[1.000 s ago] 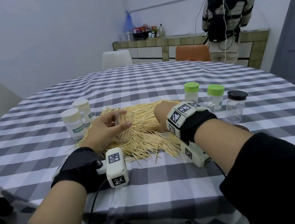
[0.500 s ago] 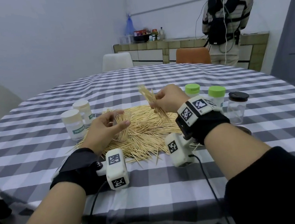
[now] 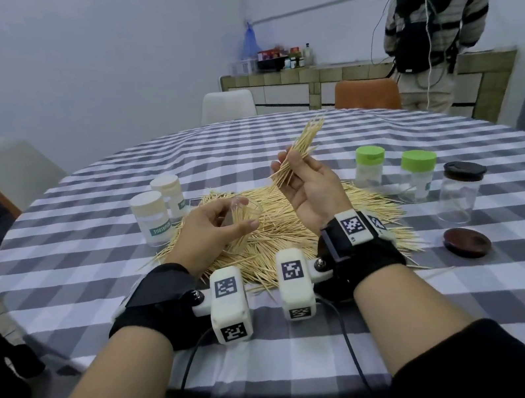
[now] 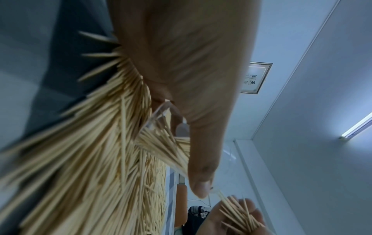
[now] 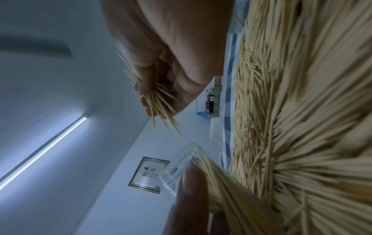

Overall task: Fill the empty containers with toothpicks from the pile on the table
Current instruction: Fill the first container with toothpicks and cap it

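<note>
A wide pile of toothpicks [image 3: 281, 234] lies on the checked tablecloth [image 3: 309, 323] in front of me. My left hand [image 3: 214, 231] grips a clear open container [image 3: 246, 212], partly filled with toothpicks, tilted over the pile; its rim [image 4: 161, 114] shows in the left wrist view. My right hand [image 3: 306, 181] is raised above the pile, palm toward me, pinching a bundle of toothpicks [image 3: 299, 154] that points up and to the right. In the right wrist view the bundle [image 5: 161, 108] sticks out past the fingers, above the container [image 5: 181, 165].
Two white-capped toothpick tubs [image 3: 159, 216] stand left of the pile. Two green-lidded bottles [image 3: 395, 173], a clear jar [image 3: 460, 197] with a black lid and a loose dark lid [image 3: 466, 243] stand to the right. Chairs ring the table; a person [image 3: 425, 18] stands at the back counter.
My right hand left the pile, rose with a bundle of toothpicks and turned palm toward me. The left hand has kept the container tilted in the same place.
</note>
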